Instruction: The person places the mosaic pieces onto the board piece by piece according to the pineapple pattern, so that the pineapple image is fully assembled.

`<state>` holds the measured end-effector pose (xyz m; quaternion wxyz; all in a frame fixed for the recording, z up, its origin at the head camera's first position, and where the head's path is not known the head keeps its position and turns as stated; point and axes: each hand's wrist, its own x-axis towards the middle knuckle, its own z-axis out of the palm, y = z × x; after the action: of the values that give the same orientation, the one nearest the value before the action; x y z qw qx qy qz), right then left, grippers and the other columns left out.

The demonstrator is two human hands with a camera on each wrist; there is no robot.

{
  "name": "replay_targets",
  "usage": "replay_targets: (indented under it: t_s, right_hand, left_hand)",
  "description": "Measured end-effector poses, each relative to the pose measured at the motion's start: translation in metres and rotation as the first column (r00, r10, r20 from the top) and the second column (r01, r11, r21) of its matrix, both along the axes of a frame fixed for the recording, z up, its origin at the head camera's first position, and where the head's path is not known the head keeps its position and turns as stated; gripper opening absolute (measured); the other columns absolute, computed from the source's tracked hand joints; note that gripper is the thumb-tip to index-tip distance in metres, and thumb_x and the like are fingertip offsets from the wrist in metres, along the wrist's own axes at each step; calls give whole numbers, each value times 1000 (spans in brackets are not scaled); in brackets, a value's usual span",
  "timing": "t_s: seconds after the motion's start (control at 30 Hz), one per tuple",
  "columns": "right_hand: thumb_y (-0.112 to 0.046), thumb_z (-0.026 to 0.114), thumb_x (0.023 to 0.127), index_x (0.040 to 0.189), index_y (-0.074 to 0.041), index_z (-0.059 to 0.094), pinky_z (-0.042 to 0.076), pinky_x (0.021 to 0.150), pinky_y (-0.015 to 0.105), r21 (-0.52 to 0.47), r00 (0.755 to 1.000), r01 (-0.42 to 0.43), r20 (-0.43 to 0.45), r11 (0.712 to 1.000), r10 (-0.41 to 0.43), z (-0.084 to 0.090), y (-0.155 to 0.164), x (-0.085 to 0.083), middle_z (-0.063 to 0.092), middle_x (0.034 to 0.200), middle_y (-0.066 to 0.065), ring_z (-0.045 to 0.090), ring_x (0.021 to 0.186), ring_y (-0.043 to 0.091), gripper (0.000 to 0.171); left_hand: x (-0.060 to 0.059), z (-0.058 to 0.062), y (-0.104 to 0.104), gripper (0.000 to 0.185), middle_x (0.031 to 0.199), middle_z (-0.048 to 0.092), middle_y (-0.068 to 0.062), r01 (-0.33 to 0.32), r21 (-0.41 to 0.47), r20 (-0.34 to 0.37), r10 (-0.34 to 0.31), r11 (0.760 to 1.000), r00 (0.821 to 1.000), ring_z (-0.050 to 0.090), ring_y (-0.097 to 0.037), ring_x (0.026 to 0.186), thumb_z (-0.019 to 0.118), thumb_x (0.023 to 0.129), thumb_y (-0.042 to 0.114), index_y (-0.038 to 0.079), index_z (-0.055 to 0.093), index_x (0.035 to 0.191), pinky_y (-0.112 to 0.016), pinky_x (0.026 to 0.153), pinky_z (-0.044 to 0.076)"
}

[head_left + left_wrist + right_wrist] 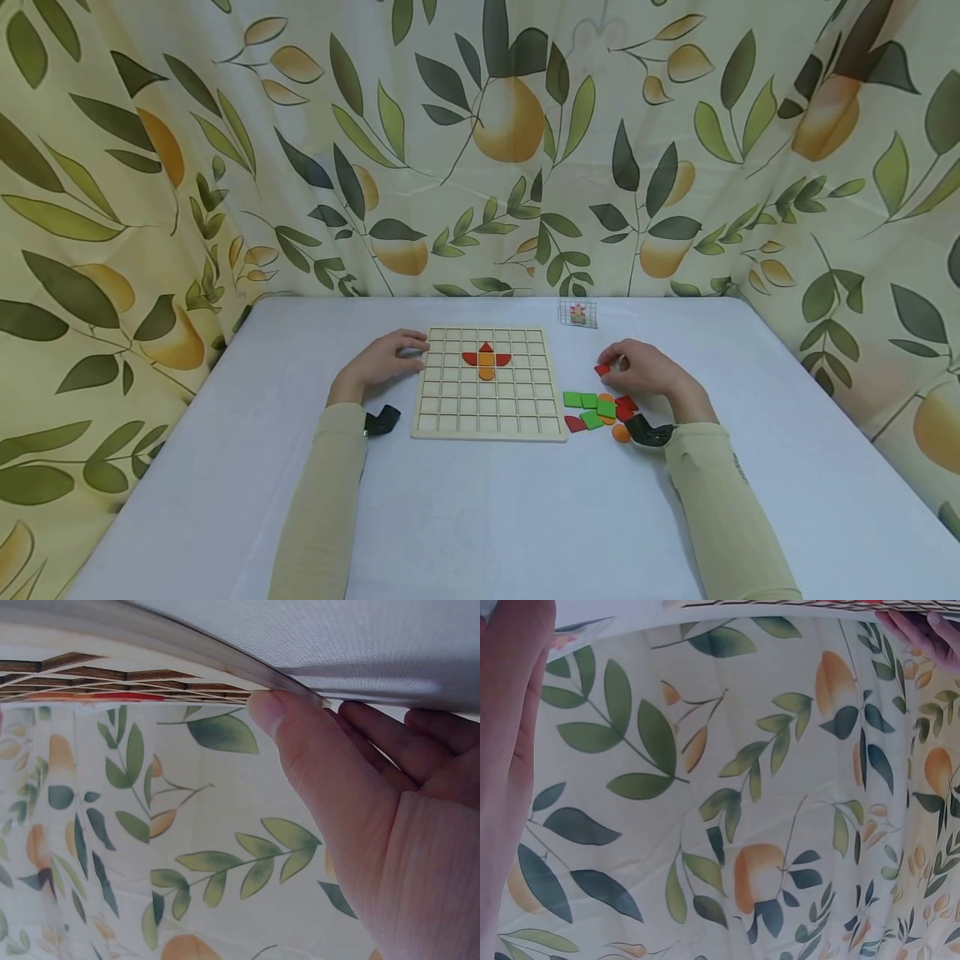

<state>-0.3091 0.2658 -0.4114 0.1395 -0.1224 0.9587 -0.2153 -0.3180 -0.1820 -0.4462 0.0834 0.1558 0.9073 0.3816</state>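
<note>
Right of centre in the head view, the right hand [643,372] pinches a small red piece [602,369] in curled fingertips, just above a heap of green, red and orange pieces [600,411] on the white table [480,508]. Left of it, the left hand [387,358] rests with relaxed fingers against the left edge of the wooden grid board [489,383], which holds a red and orange figure [486,360] in its upper middle cells.

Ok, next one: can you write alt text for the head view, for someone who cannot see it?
A person's right hand pinches a red piece above a pile of green, red and orange pieces on a white table. The left hand rests on the left edge of a wooden grid board, which holds a small red and orange figure.
</note>
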Motion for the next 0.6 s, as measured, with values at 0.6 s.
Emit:
replay_targets:
  t_s: [0.6]
  right_hand:
    - [-18,64,82,115,-14,61,46,74,32,-5,1000,-16,8,1000,16,-1,-1,-1,57,104,8,46,96,25,34]
  left_hand:
    - [1,1,0,36,138,45,5,-9,-7,-6,9,1000,1000,29,-19,136,65,85,25,16,60,120,-40,113,24]
